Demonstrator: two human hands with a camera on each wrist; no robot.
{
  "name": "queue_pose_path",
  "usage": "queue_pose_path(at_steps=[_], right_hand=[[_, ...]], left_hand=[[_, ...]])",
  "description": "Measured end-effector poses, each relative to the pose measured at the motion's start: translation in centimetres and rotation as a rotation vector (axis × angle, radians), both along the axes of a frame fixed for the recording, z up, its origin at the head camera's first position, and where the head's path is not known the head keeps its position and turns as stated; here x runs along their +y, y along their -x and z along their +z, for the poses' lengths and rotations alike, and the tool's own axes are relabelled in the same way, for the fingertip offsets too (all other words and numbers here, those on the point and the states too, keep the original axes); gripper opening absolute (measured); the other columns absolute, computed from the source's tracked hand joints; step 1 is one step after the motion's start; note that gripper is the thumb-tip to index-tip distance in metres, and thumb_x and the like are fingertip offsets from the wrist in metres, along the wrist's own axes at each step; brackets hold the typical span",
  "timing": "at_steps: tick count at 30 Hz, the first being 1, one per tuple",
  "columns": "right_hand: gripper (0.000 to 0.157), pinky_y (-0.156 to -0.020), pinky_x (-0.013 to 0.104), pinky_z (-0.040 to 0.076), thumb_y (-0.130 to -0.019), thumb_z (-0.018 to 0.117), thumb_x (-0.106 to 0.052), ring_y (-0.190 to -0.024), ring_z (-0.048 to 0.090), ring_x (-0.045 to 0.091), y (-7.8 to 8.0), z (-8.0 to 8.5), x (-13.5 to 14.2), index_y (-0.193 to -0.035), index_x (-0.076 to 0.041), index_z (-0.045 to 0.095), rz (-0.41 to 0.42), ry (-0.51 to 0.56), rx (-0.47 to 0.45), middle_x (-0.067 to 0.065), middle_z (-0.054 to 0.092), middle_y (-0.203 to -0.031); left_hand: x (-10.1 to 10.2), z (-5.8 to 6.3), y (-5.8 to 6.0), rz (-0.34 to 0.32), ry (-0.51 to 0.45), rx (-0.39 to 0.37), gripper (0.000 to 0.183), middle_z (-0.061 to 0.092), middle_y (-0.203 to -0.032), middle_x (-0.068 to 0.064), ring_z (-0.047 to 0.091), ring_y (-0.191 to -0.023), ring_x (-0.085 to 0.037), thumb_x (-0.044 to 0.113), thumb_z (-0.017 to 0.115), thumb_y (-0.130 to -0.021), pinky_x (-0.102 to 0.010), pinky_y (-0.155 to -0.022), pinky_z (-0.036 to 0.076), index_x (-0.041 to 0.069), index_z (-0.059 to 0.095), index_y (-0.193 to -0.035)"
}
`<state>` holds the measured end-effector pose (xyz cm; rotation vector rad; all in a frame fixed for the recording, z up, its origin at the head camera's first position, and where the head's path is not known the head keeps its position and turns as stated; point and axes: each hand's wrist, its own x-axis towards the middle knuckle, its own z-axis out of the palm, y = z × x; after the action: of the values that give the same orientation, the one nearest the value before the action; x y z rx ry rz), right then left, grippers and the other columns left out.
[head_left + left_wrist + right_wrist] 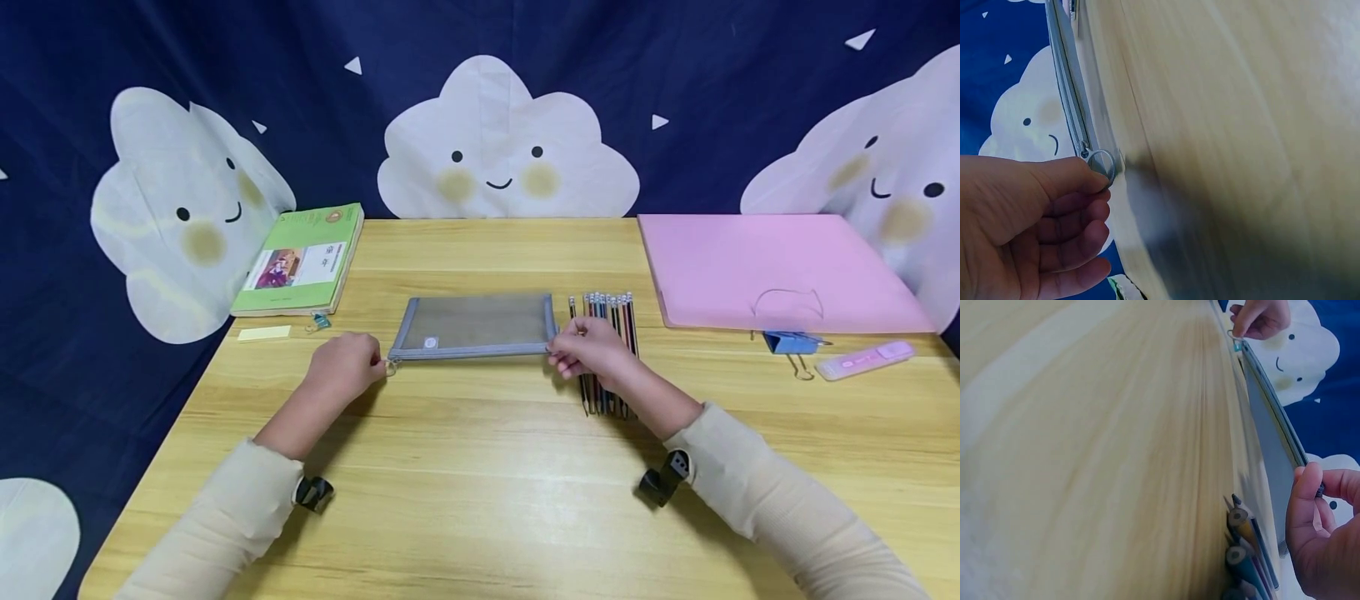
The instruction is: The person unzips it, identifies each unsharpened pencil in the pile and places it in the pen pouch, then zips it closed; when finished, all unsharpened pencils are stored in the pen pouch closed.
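A grey mesh zip pencil case (480, 321) with blue-grey edging lies across the middle of the table, its zipper along the near edge. My left hand (343, 364) pinches the round zipper pull (1112, 164) between thumb and forefinger at the case's left end. At the opposite end, my right hand (596, 350) grips the near corner of the case between thumb and fingers. Under and beside that hand lies a row of several pencils (592, 396), points toward me, partly covered by the hand. In the right wrist view the zipper edge stretches straight between both hands.
A green book (303, 258) lies at the back left, with a pale yellow strip (264, 333) and a small teal clip (321, 321) before it. On the right are a pink folder (757, 267), a blue binder clip (791, 342) and a pink-purple pen-like item (865, 361).
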<state>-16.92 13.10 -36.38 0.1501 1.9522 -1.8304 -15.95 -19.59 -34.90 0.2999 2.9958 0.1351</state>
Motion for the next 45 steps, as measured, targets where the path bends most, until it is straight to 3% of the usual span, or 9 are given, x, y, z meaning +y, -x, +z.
queue_pose_path(at_steps=[8,15,20,23,26,31,37,42,45], right_hand=[[0.017,-0.05,0.023,0.051,-0.075,0.057,0.0,-0.05,0.054,0.014,-0.2,0.3,0.0,-0.086,0.002,0.044,-0.009,0.04,-0.025,0.016,0.059,-0.074],[0.017,-0.05,0.023,0.051,-0.077,0.055,0.0,-0.05,0.055,0.013,-0.3,0.5,0.3,-0.088,0.002,0.043,-0.012,0.072,-0.037,0.013,0.06,-0.071],[0.016,-0.05,0.023,0.051,-0.077,0.055,0.0,-0.05,0.054,0.013,-0.3,0.4,0.4,-0.088,0.002,0.043,0.01,0.084,-0.043,0.012,0.059,-0.07],[0.016,-0.05,0.024,0.051,-0.077,0.055,-0.001,-0.05,0.054,0.014,-0.3,0.3,0.4,-0.087,0.002,0.043,0.039,0.076,-0.045,0.012,0.058,-0.07],[0.017,-0.051,0.025,0.052,-0.078,0.057,-0.003,-0.05,0.054,0.014,-0.3,0.2,0.6,-0.088,0.003,0.044,0.061,0.053,-0.041,0.014,0.059,-0.073],[0.026,-0.053,0.029,0.053,-0.082,0.058,-0.012,-0.053,0.056,0.015,-0.4,0.6,2.1,-0.099,0.004,0.046,0.031,0.006,0.056,0.022,0.059,-0.082],[0.041,-0.052,0.031,0.053,-0.08,0.062,-0.016,-0.054,0.059,0.017,-0.4,1.0,6.0,-0.111,0.006,0.046,-0.192,-0.037,0.208,0.023,0.059,-0.092],[0.055,-0.047,0.031,0.052,-0.071,0.07,-0.021,-0.052,0.06,0.017,0.6,-2.3,10.0,-0.116,0.0,0.046,-0.325,-0.033,0.199,0.013,0.063,-0.086],[0.053,-0.044,0.029,0.051,-0.074,0.067,-0.015,-0.051,0.059,0.016,0.0,-2.2,10.2,-0.118,0.003,0.043,-0.319,-0.071,0.189,0.01,0.064,-0.08]], left_hand=[[-0.4,0.0,0.1,0.001,-0.001,0.016,0.019,0.052,-0.057,0.001,0.046,-0.051,-0.016,0.021,0.062,-0.076,-0.03,-0.04,0.038,0.012,0.057,-0.06],[1.5,-0.1,0.0,-0.024,0.063,0.053,0.02,0.054,-0.069,-0.006,0.05,-0.062,-0.024,0.027,0.067,-0.073,-0.038,-0.046,0.042,0.009,0.058,-0.075],[4.3,-0.5,0.2,-0.211,0.053,0.199,0.048,0.055,-0.089,-0.01,0.051,-0.079,-0.028,0.04,0.071,-0.066,-0.044,-0.059,0.045,0.012,0.056,-0.101],[5.7,-0.5,0.4,-0.339,0.011,0.226,0.031,0.058,-0.084,-0.002,0.054,-0.073,-0.02,0.036,0.068,-0.072,-0.038,-0.056,0.047,0.016,0.061,-0.095],[6.5,-0.4,0.4,-0.38,-0.042,0.227,0.007,0.056,-0.07,0.005,0.052,-0.059,-0.012,0.025,0.062,-0.078,-0.031,-0.046,0.044,0.018,0.062,-0.077],[6.9,0.2,0.5,-0.351,-0.179,0.245,0.011,0.049,-0.058,0.008,0.043,-0.05,-0.008,0.016,0.055,-0.079,-0.022,-0.039,0.035,0.018,0.058,-0.068],[6.7,0.7,0.3,-0.251,-0.37,0.192,0.008,0.057,-0.066,0.008,0.049,-0.055,-0.004,0.018,0.058,-0.08,-0.02,-0.047,0.042,0.014,0.065,-0.078],[6.9,1.2,0.1,-0.146,-0.484,0.118,0.01,0.058,-0.066,0.008,0.052,-0.057,-0.005,0.02,0.06,-0.08,-0.021,-0.05,0.044,0.011,0.066,-0.081],[7.2,1.4,0.2,-0.099,-0.557,0.095,0.009,0.059,-0.067,0.006,0.053,-0.058,-0.007,0.02,0.061,-0.079,-0.021,-0.05,0.045,0.012,0.066,-0.08]])
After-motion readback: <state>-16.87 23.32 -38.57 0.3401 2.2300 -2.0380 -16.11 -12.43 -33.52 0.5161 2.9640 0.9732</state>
